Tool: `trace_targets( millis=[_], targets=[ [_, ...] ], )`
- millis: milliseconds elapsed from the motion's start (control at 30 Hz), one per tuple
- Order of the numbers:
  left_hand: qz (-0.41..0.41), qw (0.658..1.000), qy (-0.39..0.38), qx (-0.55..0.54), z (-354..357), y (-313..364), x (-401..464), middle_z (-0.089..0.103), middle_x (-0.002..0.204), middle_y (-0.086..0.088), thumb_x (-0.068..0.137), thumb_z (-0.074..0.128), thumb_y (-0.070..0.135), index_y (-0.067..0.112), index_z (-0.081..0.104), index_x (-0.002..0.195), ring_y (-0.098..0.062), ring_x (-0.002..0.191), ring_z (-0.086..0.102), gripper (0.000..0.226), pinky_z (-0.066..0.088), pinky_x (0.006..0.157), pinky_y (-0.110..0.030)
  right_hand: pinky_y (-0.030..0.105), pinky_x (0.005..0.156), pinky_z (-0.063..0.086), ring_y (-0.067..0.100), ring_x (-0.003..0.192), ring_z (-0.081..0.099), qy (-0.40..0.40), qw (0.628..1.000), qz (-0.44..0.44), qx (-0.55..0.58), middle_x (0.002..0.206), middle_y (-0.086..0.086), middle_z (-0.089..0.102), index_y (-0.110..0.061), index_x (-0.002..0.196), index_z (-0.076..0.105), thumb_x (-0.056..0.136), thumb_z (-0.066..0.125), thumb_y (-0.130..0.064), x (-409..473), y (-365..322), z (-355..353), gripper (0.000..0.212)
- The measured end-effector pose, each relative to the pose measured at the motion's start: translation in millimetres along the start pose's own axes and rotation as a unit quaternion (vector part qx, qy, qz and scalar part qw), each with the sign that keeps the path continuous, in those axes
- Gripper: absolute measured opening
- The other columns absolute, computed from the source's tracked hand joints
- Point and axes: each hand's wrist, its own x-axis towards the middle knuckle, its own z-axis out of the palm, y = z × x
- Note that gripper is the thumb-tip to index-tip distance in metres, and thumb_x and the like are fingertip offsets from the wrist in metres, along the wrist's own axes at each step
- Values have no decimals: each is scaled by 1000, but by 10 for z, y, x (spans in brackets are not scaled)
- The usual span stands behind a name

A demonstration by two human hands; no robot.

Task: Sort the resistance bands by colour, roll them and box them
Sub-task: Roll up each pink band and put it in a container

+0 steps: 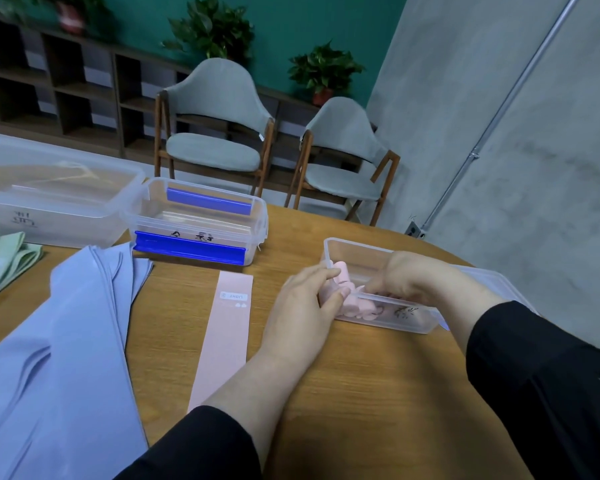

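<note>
At far left lie green bands (0,258), then a heap of lilac bands (59,341) and one flat pink band (224,337) on the worktop (361,393). The left hand (302,306) pinches a rolled pink band (340,282) at the rim of the small clear box (357,251); the right hand (409,278) reaches inside, its fingers curled among pink rolls, grip unclear. Boxing pink is under way; rolling the flat band likely comes next.

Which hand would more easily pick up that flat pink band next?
Probably the left hand: the flat pink band lies just beside it, while the right hand reaches into the small clear box farther away.
</note>
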Motion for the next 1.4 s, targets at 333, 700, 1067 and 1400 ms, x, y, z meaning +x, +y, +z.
trace_targets(
  millis=[333,700,1067,1400],
  targets=[
    [3,999,32,0,-18,19,-25,53,130,14,100,57,35,25,63,133,-5,123,49,35,42,105,-25,33,67,50,27,71,64,50,996,-21,66,79,8,75,-8,80,73,74,75,-35,-96,80,-4,28],
    [-8,961,200,-189,-508,669,-37,57,70,-5,106,49,28,12,62,78,-4,65,50,35,40,59,-17,30,61,41,12,62,53,364,846,-286,266,56,-7,56,-24,59,55,98,58,-33,-863,-208,396,40],
    [-60,916,-107,383,-1671,-36,-804,72,99,-6,106,42,33,15,65,103,-27,93,63,29,41,71,-32,32,124,16,8,147,30,183,897,-350,197,156,-10,42,-24,149,46,103,47,-41,-1456,-650,1754,49],
    [-2,899,-169,404,-1401,154,-1032,68,128,-7,108,35,33,27,46,149,-32,114,61,43,46,96,-40,38,124,14,7,149,27,195,910,-325,169,158,-5,40,-21,152,41,104,41,-46,-1432,-559,1709,54]
  ],
)
